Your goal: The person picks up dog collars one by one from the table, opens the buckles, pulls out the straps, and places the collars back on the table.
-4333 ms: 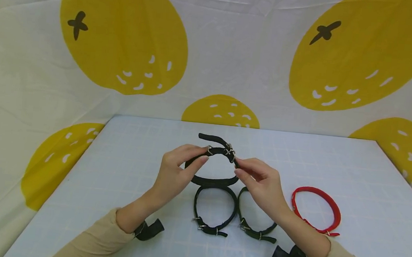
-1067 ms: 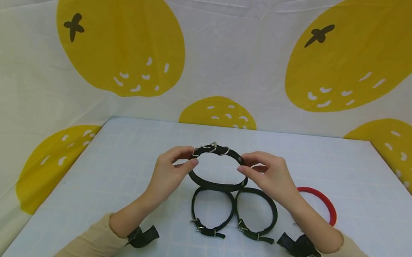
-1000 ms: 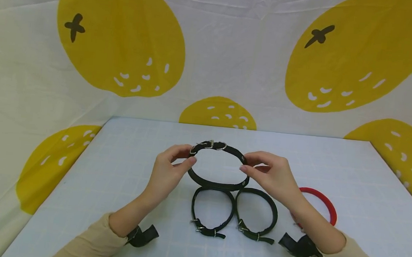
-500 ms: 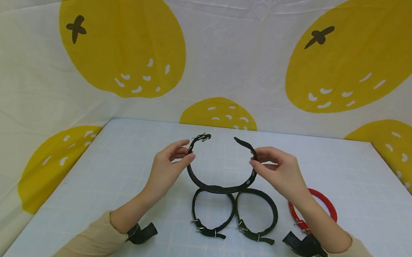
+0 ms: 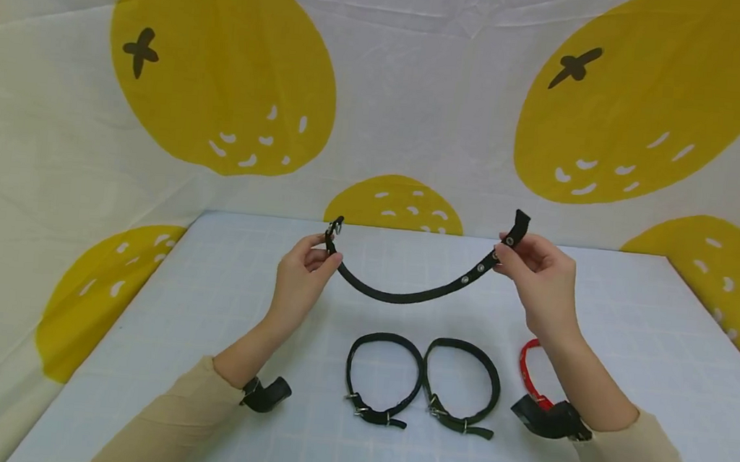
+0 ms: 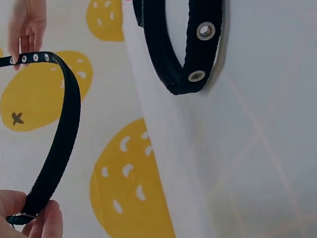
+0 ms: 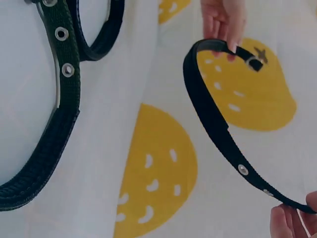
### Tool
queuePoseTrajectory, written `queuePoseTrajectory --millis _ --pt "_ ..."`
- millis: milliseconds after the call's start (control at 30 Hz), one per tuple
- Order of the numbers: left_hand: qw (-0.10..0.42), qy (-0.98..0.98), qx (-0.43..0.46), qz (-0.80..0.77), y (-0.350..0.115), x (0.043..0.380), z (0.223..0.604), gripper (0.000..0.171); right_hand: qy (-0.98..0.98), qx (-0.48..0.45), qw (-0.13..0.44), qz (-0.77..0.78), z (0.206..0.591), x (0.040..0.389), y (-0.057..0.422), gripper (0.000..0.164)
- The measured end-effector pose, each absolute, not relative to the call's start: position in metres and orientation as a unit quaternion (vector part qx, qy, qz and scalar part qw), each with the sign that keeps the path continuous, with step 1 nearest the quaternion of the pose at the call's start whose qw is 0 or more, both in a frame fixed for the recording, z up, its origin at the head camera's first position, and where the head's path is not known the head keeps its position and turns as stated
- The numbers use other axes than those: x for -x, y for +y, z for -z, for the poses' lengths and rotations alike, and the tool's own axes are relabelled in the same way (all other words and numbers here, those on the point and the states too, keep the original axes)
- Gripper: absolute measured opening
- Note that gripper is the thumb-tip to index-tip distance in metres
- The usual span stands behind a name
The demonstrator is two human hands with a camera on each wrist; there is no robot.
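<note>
A black collar [image 5: 397, 298] hangs in a shallow curve above the table, unbuckled. My left hand [image 5: 300, 273] pinches it near the buckle end. Close to the eyelet end, the thumb and fingers of my right hand [image 5: 545, 285] grip the strap, its tip sticking up beyond them. The left wrist view shows the collar [image 6: 72, 109] stretched between both hands; so does the right wrist view, with eyelets along the strap [image 7: 208, 109]. Below, a buckled black collar [image 5: 390, 336] and a dark green one [image 5: 492, 367] lie side by side as loops.
A red collar [image 5: 524, 366] lies at the right, partly hidden by my right forearm. Black wrist-worn devices [image 5: 269, 395] hang under both forearms. The pale table [image 5: 170, 360] ends at a white cloth backdrop [image 5: 421, 83] with yellow fruit prints.
The held collar was a buckled loop; its ends have come apart. Both hands have lifted it off the table, and my right hand has moved right and up, spreading it.
</note>
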State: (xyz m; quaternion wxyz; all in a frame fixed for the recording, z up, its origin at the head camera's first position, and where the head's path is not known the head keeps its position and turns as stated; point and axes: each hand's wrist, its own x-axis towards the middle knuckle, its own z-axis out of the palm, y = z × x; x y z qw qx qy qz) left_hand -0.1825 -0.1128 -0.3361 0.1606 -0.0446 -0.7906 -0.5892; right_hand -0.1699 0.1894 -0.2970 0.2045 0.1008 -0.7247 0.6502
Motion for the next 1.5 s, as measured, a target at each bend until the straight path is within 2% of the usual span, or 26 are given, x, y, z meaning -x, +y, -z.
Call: queuePoseTrajectory --millis 133,367,467,633,800,1067,1300,1500 --pt "0.14 -0.775 0.002 0.617 -0.112 0.193 0.334 0.033 -0.679 -0.054 0.181 -0.71 0.299 0.182 0.194 0.012" --pt "0.092 -0.723 -0.049 0.683 -0.11 0.209 0.324 0.034 -0.578 0.018 0.131 -0.805 0.295 0.196 0.204 0.027" --pt "0.081 -0.702 -0.07 0.704 -0.11 0.217 0.321 0.033 -0.537 0.034 0.115 -0.835 0.294 0.202 0.208 0.026" --pt "0.06 -0.655 -0.092 0.748 -0.11 0.228 0.323 0.028 -0.505 0.061 0.103 -0.855 0.295 0.213 0.214 0.015" --pt "0.047 -0.612 -0.103 0.783 -0.112 0.237 0.327 0.018 -0.459 0.085 0.081 -0.88 0.297 0.223 0.221 0.019" --pt "-0.002 -0.594 -0.092 0.799 -0.126 0.251 0.326 0.041 -0.425 0.163 0.053 -0.889 0.301 0.243 0.234 0.028" --pt "-0.03 -0.613 -0.138 0.777 -0.133 0.265 0.329 0.037 -0.409 0.184 0.0 -0.894 0.301 0.266 0.243 0.019" --pt "-0.029 -0.608 -0.167 0.776 -0.137 0.276 0.334 0.046 -0.416 0.199 -0.023 -0.887 0.308 0.286 0.244 0.016"
